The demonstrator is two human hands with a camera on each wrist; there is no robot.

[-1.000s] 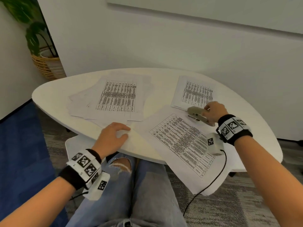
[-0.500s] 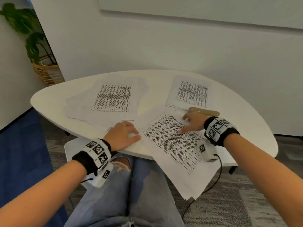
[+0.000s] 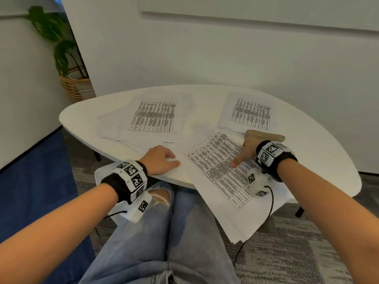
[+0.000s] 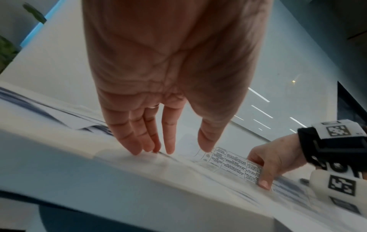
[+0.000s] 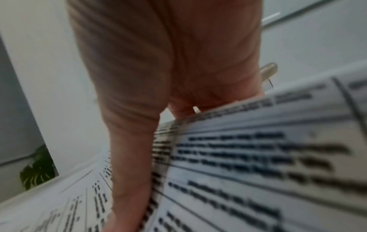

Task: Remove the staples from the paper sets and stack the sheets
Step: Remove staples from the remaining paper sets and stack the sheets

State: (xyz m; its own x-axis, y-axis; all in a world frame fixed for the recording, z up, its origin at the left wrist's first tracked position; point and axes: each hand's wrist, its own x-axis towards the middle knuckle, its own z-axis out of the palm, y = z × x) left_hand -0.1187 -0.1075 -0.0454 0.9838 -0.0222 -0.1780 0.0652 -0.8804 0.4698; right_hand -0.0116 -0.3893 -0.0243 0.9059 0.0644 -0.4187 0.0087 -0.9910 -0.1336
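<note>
Head view: the paper set (image 3: 223, 177) lies on the counter (image 3: 86, 119), its near end overhanging the edge; we cannot read its printed table. Our right hand (image 3: 247, 149) pinches its top sheet, thumb on top; a beige tool (image 3: 266, 136) lies just beyond. Our left hand (image 3: 160, 159) rests flat beside it, fingers straight.

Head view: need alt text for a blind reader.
A seated person's right hand pinches a printed white paper set, thumb on top, on a white oval table. The left hand rests flat beside it; a tan staple remover lies beyond.
</note>
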